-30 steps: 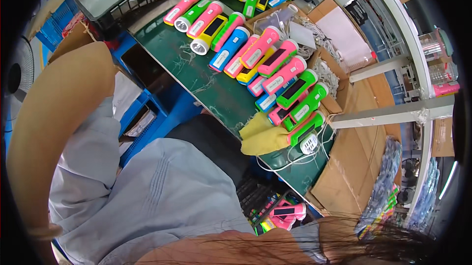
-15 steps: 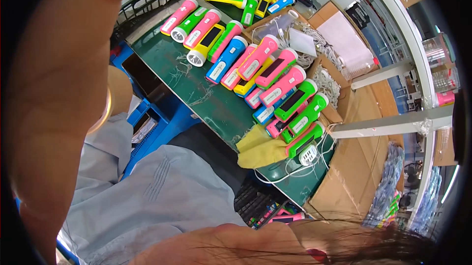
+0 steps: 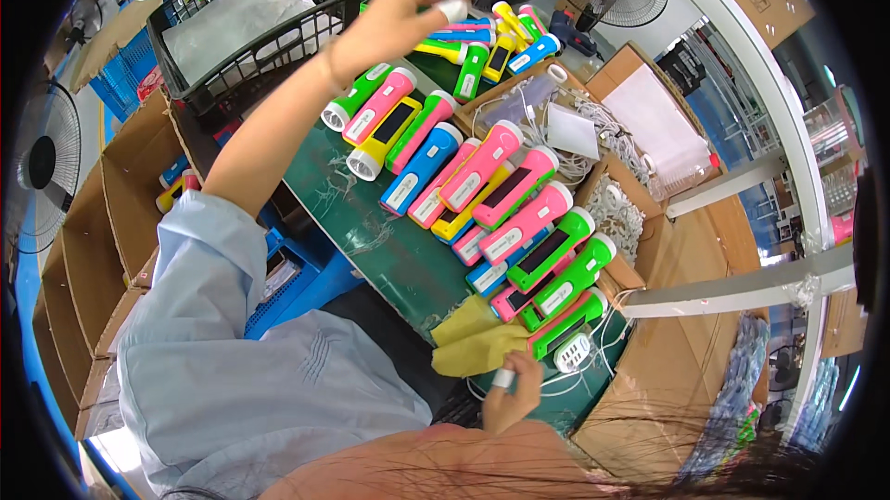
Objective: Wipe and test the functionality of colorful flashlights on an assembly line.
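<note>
My left hand (image 3: 408,23) reaches over the far part of the green table, fingers stretched out and apart, with a white cover on one fingertip. Beneath and beyond it lie loose flashlights, among them a yellow flashlight (image 3: 441,50) and a green flashlight (image 3: 471,72). My right hand (image 3: 515,396) is low at the near edge, its fingers curled together and a white cover on one digit. What it holds, if anything, is hidden. Right beside it are a yellow cloth (image 3: 468,341), a green-and-pink flashlight (image 3: 567,324) and a white multi-socket block (image 3: 573,352).
Rows of flashlights, such as a blue one (image 3: 422,166), cover the green table (image 3: 357,213). Black crates (image 3: 199,83) stand at the far left. Cardboard boxes (image 3: 640,231) with white cables and small parts line the right, beside a metal frame post (image 3: 742,279). A divided carton (image 3: 102,231) stands at left.
My left hand has moved from close up at the left out over the far flashlights. My right hand has come into view by the yellow cloth. The view has shifted, showing more at left.
</note>
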A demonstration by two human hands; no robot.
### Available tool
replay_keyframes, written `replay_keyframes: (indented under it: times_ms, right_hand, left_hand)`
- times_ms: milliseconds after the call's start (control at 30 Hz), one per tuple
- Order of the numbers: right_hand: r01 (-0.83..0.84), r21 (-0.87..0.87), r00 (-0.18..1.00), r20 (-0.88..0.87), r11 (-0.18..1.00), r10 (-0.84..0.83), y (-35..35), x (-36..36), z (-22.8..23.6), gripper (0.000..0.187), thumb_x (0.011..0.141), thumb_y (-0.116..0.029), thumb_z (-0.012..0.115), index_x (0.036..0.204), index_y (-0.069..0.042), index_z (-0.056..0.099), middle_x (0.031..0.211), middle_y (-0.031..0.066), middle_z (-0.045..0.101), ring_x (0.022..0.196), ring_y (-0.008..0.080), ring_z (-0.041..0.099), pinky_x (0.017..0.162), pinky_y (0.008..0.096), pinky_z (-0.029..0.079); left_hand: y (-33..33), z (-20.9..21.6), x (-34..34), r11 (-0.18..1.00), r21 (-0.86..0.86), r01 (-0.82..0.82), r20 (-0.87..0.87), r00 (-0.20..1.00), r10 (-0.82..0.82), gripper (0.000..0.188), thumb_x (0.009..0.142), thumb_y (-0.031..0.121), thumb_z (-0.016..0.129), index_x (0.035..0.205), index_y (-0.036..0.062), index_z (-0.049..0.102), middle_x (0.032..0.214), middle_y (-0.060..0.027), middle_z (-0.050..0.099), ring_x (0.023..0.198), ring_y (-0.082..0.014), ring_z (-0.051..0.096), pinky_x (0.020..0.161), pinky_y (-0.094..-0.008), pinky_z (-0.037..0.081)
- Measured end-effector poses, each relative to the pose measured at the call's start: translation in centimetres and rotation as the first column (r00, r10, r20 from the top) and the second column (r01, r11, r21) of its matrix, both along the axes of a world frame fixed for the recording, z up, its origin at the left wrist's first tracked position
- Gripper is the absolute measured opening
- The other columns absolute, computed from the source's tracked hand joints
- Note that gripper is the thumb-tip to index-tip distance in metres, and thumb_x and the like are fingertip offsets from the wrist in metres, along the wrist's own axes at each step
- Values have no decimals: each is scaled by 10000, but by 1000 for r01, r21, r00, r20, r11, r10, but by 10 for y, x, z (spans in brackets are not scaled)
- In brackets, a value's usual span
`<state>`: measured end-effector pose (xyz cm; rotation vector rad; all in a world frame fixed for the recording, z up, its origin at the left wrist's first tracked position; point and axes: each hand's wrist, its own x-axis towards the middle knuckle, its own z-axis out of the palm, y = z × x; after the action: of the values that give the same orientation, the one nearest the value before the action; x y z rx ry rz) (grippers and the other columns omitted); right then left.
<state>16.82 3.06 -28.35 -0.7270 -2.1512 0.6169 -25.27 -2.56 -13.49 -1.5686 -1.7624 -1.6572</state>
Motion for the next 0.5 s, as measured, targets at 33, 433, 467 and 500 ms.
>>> replay_keyframes:
  times_ms: [33,433,467,500]
  right_hand:
    - [-24,-31,1000,9,999,24,-3,-2,-14,88,743,6,581,830,-8,579,837,152,597,790,302,574,726,360,459]
    - [-9,-25,998,57,1000,10,-6,-19,-66,94,744,-20,596,837,-36,596,802,108,600,703,274,552,641,342,446]
    - [-30,-47,999,39,998,31,-7,-17,-65,88,750,-24,593,838,-34,596,797,113,598,694,273,553,639,339,447]
    - [20,-198,998,60,980,-8,-9,-9,-68,80,761,-30,585,841,-29,595,793,117,595,681,267,552,632,335,445]
  left_hand:
    - [31,-42,-47,978,-132,-159,-75,986,150,280,782,111,590,1045,16,577,991,-135,596,940,-234,574,818,-321,452]
    - [90,-155,-210,356,-751,-556,-495,831,254,425,748,217,646,1101,39,490,979,-177,599,931,-325,586,791,-426,473]
    - [78,-146,-211,418,-743,-523,-445,852,276,413,766,255,642,1095,42,512,944,-158,621,874,-293,621,738,-402,502]
    - [73,-124,-183,650,-760,26,339,868,362,452,795,364,629,1099,50,517,858,-99,619,728,-197,635,621,-322,523]
